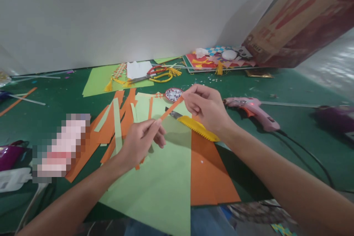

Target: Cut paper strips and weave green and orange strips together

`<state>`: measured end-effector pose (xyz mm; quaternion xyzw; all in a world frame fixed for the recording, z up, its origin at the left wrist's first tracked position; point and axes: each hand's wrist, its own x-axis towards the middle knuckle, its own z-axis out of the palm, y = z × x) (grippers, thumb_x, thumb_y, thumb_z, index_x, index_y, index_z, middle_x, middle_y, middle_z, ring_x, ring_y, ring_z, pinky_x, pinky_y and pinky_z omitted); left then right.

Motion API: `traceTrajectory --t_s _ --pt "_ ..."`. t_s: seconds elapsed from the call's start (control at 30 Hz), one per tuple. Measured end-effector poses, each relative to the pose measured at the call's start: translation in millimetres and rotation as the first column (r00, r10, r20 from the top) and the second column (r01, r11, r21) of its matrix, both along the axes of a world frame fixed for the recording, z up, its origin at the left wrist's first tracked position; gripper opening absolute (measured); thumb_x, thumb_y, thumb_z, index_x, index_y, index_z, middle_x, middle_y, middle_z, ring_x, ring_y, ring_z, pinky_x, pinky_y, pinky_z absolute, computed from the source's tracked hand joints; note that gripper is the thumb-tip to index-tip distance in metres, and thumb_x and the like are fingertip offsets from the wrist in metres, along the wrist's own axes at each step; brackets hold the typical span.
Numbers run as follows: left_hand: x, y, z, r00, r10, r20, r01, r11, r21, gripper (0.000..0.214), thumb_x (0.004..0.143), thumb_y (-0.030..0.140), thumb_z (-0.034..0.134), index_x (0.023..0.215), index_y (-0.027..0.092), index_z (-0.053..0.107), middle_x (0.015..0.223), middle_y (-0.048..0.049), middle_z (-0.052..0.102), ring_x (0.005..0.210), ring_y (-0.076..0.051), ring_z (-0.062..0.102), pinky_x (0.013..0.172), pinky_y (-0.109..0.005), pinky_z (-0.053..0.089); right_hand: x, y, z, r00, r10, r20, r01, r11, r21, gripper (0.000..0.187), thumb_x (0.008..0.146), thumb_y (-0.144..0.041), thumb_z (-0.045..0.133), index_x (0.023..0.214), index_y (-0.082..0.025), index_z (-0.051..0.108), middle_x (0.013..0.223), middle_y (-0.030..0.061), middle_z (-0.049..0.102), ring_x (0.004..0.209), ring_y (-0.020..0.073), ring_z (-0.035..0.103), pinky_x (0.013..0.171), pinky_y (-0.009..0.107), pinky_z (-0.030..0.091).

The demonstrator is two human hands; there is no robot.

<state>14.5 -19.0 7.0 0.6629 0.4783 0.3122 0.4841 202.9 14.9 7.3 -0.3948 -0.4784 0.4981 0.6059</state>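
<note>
Together both hands (171,125) pinch orange strip (171,109)

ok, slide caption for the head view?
Both hands, left and right, hold an orange paper strip above green paper.

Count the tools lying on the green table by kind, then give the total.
Glue gun, pink: 1
Craft knife, yellow, lying on the paper sheets: 1
Scissors, red handles, at the back of the table: 1
Total: 3
Neither hand grips a tool; the left hand and right hand pinch an orange paper strip.
</note>
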Motion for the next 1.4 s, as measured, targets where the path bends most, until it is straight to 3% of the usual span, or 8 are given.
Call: traceTrajectory --t_s 0.47,0.63,0.73,0.9,1.03,1.17,1.27,1.4 --pt "-3 3 0.6 0.995 -0.094 -0.015 0.094 0.995 0.012 0.032 0.093 0.036 0.039 0.078 0.017 0.060 0.060 -0.0012 0.067 0.053 -0.012 0.063 0.048 -0.020 0.048 1 2 -0.6 0.999 -0.047 0.010 0.048 0.999 -0.027 0.021 0.073 -0.016 0.062 0.054 -0.017 0.052 0.039 -0.0098 0.030 0.037 0.0036 0.028 0.040 0.022 0.022" --pt "-5 4 1.7 0.989 -0.132 -0.069 0.140 0.982 0.127 0.033 0.093 0.033 0.039 0.075 0.017 0.061 0.057 -0.0011 0.066 0.051 -0.012 0.061 0.047 -0.020 0.046 0 2 0.1 0.999 -0.047 0.008 0.047 0.998 -0.037 0.023 0.072 -0.019 0.064 0.054 -0.018 0.051 0.040 -0.0097 0.030 0.038 0.0038 0.028 0.040 0.022 0.023" --pt "-8 5 0.6 0.998 -0.041 -0.044 0.050 0.972 0.230 0.034 0.092 0.034 0.041 0.070 0.017 0.061 0.051 -0.0001 0.062 0.048 -0.011 0.059 0.048 -0.021 0.045 -1 1 -0.9 0.999 -0.033 0.017 0.034 0.998 -0.054 0.022 0.071 -0.021 0.066 0.055 -0.018 0.051 0.041 -0.0098 0.030 0.038 0.0039 0.028 0.041 0.022 0.023" --pt "-15 17 2.2 0.960 0.240 0.141 -0.272 0.921 0.280 0.045 0.093 0.041 0.040 0.059 0.017 0.059 0.043 0.0013 0.053 0.039 -0.009 0.050 0.047 -0.022 0.042 -2 -1 -2.2 1.000 -0.001 0.019 0.003 0.994 -0.110 0.023 0.073 -0.024 0.065 0.057 -0.018 0.050 0.042 -0.0096 0.030 0.039 0.0040 0.030 0.042 0.022 0.022" --pt "-21 27 3.0 0.941 0.334 0.050 -0.333 0.897 0.292 0.032 0.090 0.034 0.045 0.064 0.018 0.056 0.047 0.0032 0.052 0.041 -0.009 0.047 0.044 -0.021 0.038 -4 -5 -0.5 0.981 0.165 0.098 -0.139 0.963 -0.232 0.018 0.073 -0.029 0.064 0.064 -0.018 0.053 0.043 -0.0092 0.034 0.039 0.0046 0.030 0.042 0.022 0.021" --pt "-21 29 -1.5 0.899 0.243 -0.364 -0.114 0.933 0.342 0.012 0.086 0.030 0.051 0.083 0.020 0.058 0.059 0.0031 0.059 0.051 -0.011 0.053 0.049 -0.022 0.037 -8 -9 -1.4 0.860 0.339 0.380 -0.233 0.925 -0.299 0.020 0.074 -0.035 0.060 0.068 -0.017 0.056 0.043 -0.0083 0.037 0.040 0.0056 0.031 0.042 0.021 0.024" --pt "-19 27 -5.2 0.767 0.183 -0.614 0.074 0.927 0.368 0.018 0.085 0.035 0.054 0.096 0.021 0.058 0.071 0.0005 0.062 0.066 -0.016 0.058 0.056 -0.025 0.038 -12 -10 -6.2 0.725 0.216 0.654 -0.167 0.976 -0.136 0.017 0.077 -0.031 0.054 0.067 -0.017 0.057 0.050 -0.0047 0.047 0.044 0.0072 0.037 0.045 0.022 0.028" --pt "-19 25 -7.9 0.692 0.137 -0.709 0.192 0.912 0.363 0.022 0.086 0.032 0.051 0.104 0.020 0.056 0.088 -0.0041 0.063 0.086 -0.021 0.060 0.064 -0.029 0.043 -15 -11 -14.0 0.466 0.021 0.884 -0.123 0.991 0.042 0.016 0.079 -0.022 0.051 0.079 -0.017 0.066 0.052 -0.0017 0.055 0.047 0.0099 0.044 0.050 0.023 0.032"
